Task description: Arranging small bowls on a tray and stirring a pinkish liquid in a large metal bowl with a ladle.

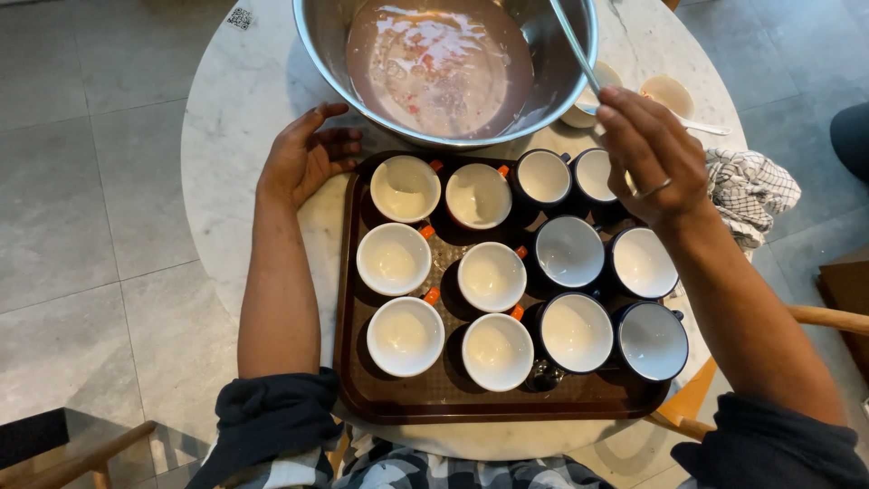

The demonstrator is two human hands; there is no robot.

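A big steel bowl (pixel 344 63) of brown-pink liquid stands at the far side of a round marble table (pixel 235 136). My right hand (pixel 652 154) grips a metal ladle handle (pixel 572 41) that leans into the bowl. Beside the bowl, my left hand (pixel 308 154) rests open on the tabletop, fingers near its rim. In front of me lies a brown tray (pixel 398 403) holding several empty cups: white ones with orange handles (pixel 405 336) on the left, dark blue ones (pixel 654 341) on the right.
A checked cloth (pixel 749 188) lies at the right edge of the table, with two small cream cups (pixel 670 92) and a spoon behind my right hand. Wooden chair parts show at lower left (pixel 63 462) and right (pixel 828 317). Grey floor tiles surround the table.
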